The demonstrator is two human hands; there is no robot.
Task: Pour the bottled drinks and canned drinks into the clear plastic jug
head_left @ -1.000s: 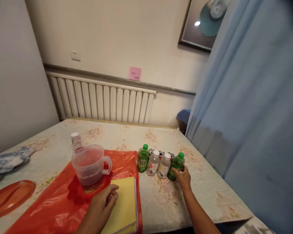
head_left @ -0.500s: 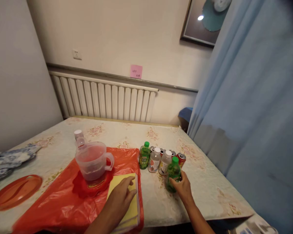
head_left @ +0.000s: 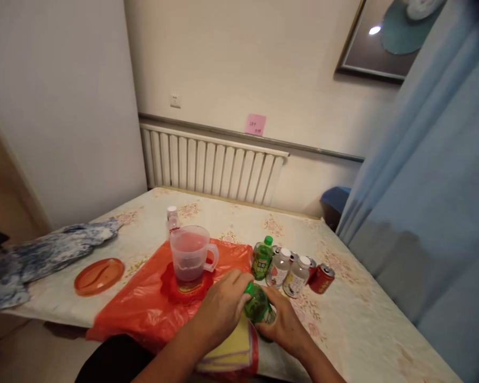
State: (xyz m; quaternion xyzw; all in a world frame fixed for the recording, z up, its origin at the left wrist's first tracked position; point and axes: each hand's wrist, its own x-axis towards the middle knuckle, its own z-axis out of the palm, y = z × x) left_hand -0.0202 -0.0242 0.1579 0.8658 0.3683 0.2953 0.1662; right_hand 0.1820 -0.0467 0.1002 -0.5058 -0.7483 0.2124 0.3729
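While a table (head_left: 363, 330) under a floral cover fills most of the view below the wall, a pale blue curtain (head_left: 419, 213) hangs along its right side and a white radiator (head_left: 215, 162) stands behind its far edge. Across the table's near left part lies a crinkled red plastic sheet (head_left: 131, 314), with a blue-and-white patterned cloth (head_left: 59, 255) bunched farther left. Yellow sheets (head_left: 227, 348) lie on the plastic, partly under the left forearm. A translucent measuring jug (head_left: 189, 260) stands upright on a red scalloped dish (head_left: 165, 282), its handle to the right; a round orange-red lid (head_left: 99, 277) lies flat to its left. Above the sheet's near right edge, the right hand (head_left: 285, 322) is wrapped around the body of a green bottle (head_left: 256, 306), which tilts leftward. The left hand (head_left: 227, 298) pinches its green cap (head_left: 249, 289) between thumb and fingers. Just beyond, another green bottle (head_left: 262, 260) and two white-capped clear bottles (head_left: 296, 280) stand in a row, a red can (head_left: 322, 279) at the right end, more cans half hidden behind.
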